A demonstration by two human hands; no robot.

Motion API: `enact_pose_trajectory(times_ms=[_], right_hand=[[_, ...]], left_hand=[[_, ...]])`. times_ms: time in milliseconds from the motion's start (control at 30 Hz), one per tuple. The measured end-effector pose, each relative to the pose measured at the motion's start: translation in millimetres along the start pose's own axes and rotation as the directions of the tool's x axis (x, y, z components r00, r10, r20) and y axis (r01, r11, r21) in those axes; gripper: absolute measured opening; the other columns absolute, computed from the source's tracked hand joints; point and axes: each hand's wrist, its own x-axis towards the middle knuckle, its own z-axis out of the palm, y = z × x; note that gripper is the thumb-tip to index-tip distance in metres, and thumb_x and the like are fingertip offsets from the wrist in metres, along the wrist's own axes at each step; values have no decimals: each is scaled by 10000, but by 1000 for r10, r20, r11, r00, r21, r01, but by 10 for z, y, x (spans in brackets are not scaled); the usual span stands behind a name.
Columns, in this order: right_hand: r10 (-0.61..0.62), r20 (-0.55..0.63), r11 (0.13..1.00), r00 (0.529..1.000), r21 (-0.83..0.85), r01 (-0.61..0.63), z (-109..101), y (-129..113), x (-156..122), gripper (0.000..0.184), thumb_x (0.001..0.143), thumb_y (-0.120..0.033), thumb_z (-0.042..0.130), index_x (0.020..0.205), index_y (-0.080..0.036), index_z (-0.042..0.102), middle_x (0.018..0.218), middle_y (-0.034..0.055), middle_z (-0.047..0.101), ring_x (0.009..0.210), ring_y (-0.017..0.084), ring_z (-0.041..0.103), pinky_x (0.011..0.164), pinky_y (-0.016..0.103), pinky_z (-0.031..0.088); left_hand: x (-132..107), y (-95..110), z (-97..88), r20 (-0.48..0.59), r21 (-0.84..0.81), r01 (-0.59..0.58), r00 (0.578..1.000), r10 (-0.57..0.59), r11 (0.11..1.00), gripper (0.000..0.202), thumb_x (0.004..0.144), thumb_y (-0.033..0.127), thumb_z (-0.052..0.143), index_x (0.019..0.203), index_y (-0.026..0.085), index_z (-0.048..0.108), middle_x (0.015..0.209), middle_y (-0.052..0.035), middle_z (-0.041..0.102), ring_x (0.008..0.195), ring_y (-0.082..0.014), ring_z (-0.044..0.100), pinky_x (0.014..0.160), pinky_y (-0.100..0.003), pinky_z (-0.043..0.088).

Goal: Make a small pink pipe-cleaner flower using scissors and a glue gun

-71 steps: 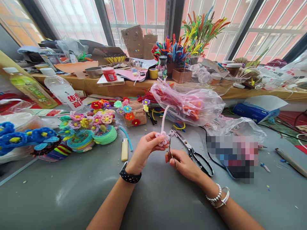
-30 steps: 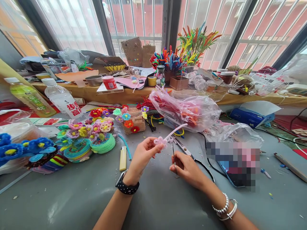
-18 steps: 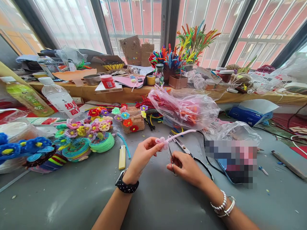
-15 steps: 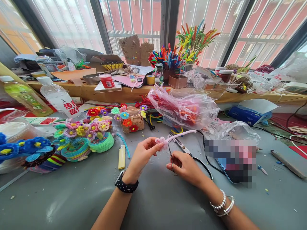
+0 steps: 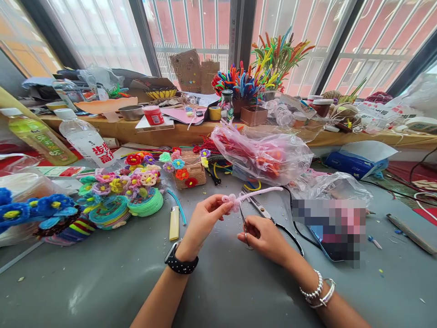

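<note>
The left hand [image 5: 210,214] pinches the pink flower [image 5: 232,203]; at its five o'clock, the right hand [image 5: 262,234] grips small scissors [image 5: 243,219]. Keeping the flower steady probably helps exact blade placement.

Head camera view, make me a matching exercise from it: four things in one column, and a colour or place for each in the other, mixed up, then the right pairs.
1. Pink flower
2. Lighter
3. Small scissors
4. Tissue pack

A. Pale yellow
B. Held in the right hand
C. Blue
D. Held in the left hand

Pairs: 1-D, 2-A, 3-B, 4-C.
</note>
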Motion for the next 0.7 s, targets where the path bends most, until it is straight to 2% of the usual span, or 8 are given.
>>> enact_pose_trajectory(times_ms=[300, 700], right_hand=[[-6, 17, 999, 1000, 45, 6, 1, -22, 8, 335, 760, -466, 478, 595, -179, 427, 552, -38, 443, 521, 98, 387, 496, 216, 270], [-63, 72, 989, 995, 137, 52, 14, -13, 9, 412, 789, -541, 359, 595, -178, 383, 556, -39, 396, 532, 96, 359, 505, 220, 264]], left_hand=[[9, -22, -7, -9, -6, 5, 1000, -5, 1000, 173, 678, 309, 607, 767, 161, 605, 689, 3, 601, 602, -101, 493, 543, -202, 374], [12, -23, -7, 17, -23, 11, 1000, -11, 1000, 158, 688, 295, 603, 753, 152, 588, 660, 15, 574, 578, -81, 469, 533, -190, 366]])
